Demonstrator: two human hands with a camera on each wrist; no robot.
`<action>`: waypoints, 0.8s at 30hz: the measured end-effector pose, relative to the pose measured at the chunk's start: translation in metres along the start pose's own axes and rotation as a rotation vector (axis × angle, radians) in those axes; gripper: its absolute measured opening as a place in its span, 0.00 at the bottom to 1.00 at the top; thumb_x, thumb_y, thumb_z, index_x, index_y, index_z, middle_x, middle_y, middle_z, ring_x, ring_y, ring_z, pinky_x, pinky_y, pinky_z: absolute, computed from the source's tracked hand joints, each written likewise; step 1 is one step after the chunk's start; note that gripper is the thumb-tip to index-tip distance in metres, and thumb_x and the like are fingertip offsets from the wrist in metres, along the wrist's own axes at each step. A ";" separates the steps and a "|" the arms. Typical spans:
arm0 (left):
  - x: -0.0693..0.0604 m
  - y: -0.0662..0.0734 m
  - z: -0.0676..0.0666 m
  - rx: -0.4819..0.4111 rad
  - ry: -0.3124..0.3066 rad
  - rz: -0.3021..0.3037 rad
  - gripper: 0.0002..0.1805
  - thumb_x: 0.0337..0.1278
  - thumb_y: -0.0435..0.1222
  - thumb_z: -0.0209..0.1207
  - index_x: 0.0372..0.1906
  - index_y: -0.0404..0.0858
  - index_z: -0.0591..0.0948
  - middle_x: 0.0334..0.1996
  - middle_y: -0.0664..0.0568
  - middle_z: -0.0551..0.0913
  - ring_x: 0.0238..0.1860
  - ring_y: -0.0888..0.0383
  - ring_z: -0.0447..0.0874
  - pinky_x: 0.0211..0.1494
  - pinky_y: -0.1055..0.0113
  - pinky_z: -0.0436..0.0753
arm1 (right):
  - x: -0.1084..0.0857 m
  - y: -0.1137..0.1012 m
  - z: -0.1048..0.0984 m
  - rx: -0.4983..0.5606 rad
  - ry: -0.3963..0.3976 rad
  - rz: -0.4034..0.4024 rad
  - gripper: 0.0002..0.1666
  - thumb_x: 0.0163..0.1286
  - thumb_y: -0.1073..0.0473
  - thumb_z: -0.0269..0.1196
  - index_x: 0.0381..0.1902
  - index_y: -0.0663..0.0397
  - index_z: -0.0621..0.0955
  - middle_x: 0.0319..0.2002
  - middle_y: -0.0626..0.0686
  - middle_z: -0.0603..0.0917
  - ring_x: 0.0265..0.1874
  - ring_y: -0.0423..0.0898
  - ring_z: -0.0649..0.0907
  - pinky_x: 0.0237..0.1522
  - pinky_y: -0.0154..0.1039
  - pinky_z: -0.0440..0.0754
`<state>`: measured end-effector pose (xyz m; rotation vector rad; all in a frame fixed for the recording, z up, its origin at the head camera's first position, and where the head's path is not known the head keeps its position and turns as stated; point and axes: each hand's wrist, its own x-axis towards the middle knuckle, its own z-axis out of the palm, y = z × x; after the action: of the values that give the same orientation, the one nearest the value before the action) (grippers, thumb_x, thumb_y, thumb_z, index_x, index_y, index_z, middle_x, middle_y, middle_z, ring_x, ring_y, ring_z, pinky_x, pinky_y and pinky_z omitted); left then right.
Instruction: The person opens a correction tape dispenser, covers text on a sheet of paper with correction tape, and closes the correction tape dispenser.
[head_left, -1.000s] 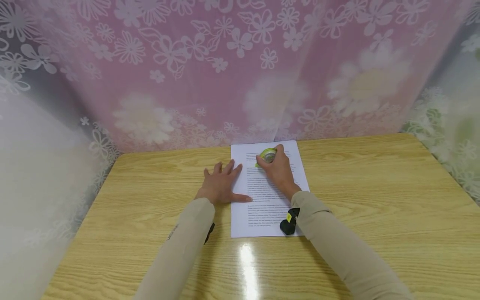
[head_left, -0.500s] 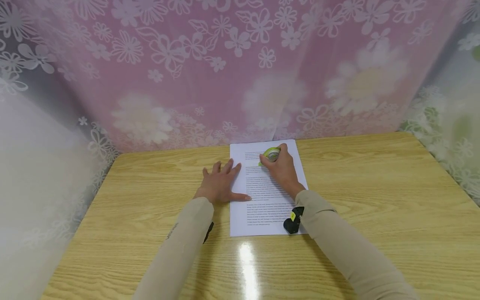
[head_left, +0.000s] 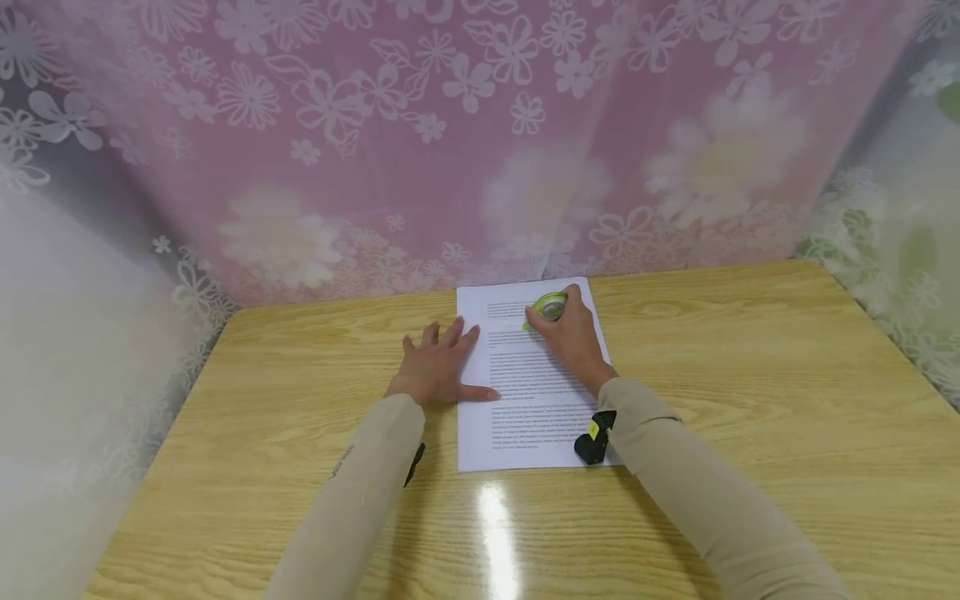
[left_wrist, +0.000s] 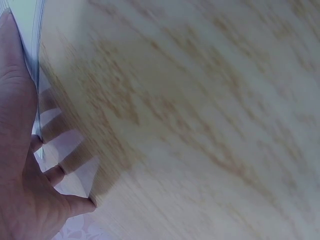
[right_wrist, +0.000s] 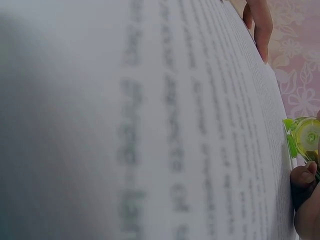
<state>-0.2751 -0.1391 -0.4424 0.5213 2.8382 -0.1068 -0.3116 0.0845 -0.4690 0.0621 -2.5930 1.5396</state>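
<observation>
A stack of printed white paper [head_left: 474,437] lies upright to me on the table, near its back edge. My right hand [head_left: 576,342] pinches a green correction tape [head_left: 550,307] between thumb and fingers, its tip down at the paper in the gap between the top two text blocks. In the right wrist view the round clear case of the correction tape [right_wrist: 307,136] shows at the right edge, partly hidden by the fingers. My left hand [head_left: 435,368] is spread flat at the paper's left edge, the thumb across the margin, other fingers partly on the wood.
The wooden table [head_left: 300,467] extends to both sides of the paper. A pink floral curtain [head_left: 405,167] hangs right behind its back edge, with pale floral cloth at left and right. A black wrist camera [head_left: 594,437] sits under the right sleeve, over the lower paper.
My right hand has slid a short way to the right across the upper page with the correction tape. The left hand stays in place on the paper's edge.
</observation>
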 end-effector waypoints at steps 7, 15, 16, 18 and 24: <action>-0.002 0.001 -0.001 -0.013 0.012 0.004 0.61 0.37 0.80 0.47 0.77 0.53 0.47 0.76 0.50 0.44 0.72 0.38 0.45 0.60 0.29 0.54 | 0.000 0.000 -0.005 -0.007 0.007 -0.004 0.31 0.64 0.49 0.65 0.51 0.63 0.63 0.39 0.62 0.77 0.34 0.54 0.79 0.36 0.45 0.78; -0.002 0.001 0.000 -0.010 0.017 0.001 0.62 0.35 0.81 0.45 0.77 0.54 0.47 0.76 0.51 0.44 0.72 0.39 0.45 0.60 0.29 0.54 | -0.001 0.002 -0.010 0.004 0.000 0.005 0.32 0.65 0.50 0.65 0.54 0.63 0.63 0.42 0.61 0.76 0.38 0.53 0.80 0.39 0.46 0.78; -0.002 0.001 0.000 -0.012 0.019 0.003 0.62 0.35 0.80 0.46 0.77 0.54 0.47 0.76 0.50 0.45 0.72 0.39 0.45 0.60 0.29 0.54 | -0.001 0.002 -0.011 0.006 -0.001 0.008 0.32 0.65 0.50 0.65 0.54 0.62 0.63 0.42 0.61 0.76 0.38 0.53 0.80 0.39 0.46 0.78; -0.002 0.001 0.000 -0.013 0.018 0.005 0.62 0.36 0.80 0.46 0.77 0.54 0.48 0.76 0.50 0.45 0.72 0.38 0.45 0.60 0.29 0.54 | -0.001 0.002 -0.013 0.009 -0.007 0.012 0.32 0.65 0.50 0.65 0.55 0.62 0.63 0.43 0.61 0.76 0.39 0.53 0.80 0.40 0.46 0.78; -0.002 0.001 0.000 -0.004 0.017 0.003 0.62 0.36 0.80 0.45 0.77 0.54 0.47 0.76 0.50 0.44 0.72 0.39 0.45 0.60 0.29 0.54 | 0.000 0.007 -0.019 0.005 0.000 0.016 0.34 0.65 0.49 0.65 0.56 0.62 0.62 0.43 0.61 0.76 0.38 0.53 0.80 0.39 0.46 0.78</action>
<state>-0.2729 -0.1387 -0.4417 0.5278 2.8540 -0.0963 -0.3109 0.1044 -0.4667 0.0421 -2.5958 1.5511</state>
